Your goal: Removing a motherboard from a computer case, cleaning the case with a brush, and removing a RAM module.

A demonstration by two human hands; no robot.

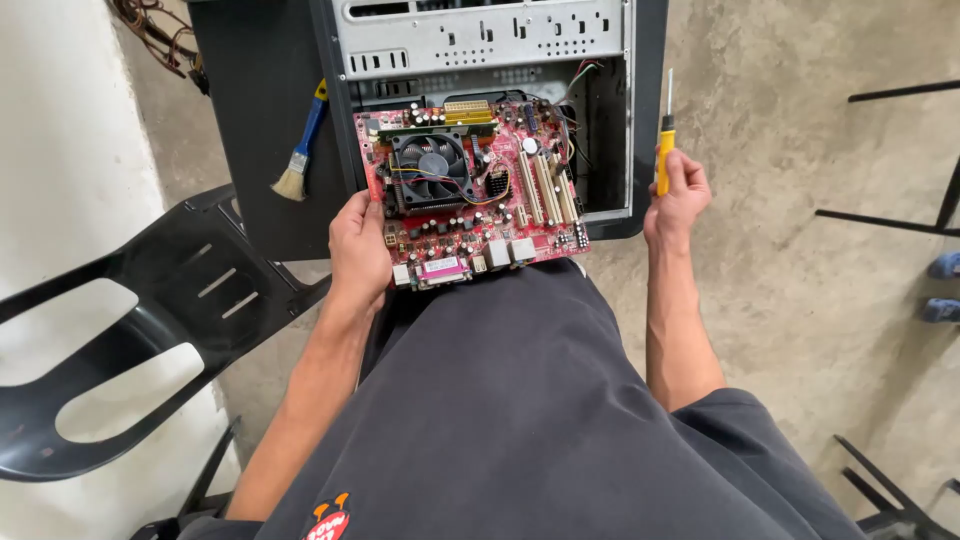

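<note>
Left hand [358, 248] clamped on the red board [470, 190] at its left edge, board resting on the lap, over the open black case [480, 60]. Right hand [678, 200] closed around the yellow screwdriver [664, 150], tip up. Best to support the board by its edges, clear of the fan [432, 165]. Brush [300, 150] lies on the case panel. No readable labels; pink port at the front edge.
</note>
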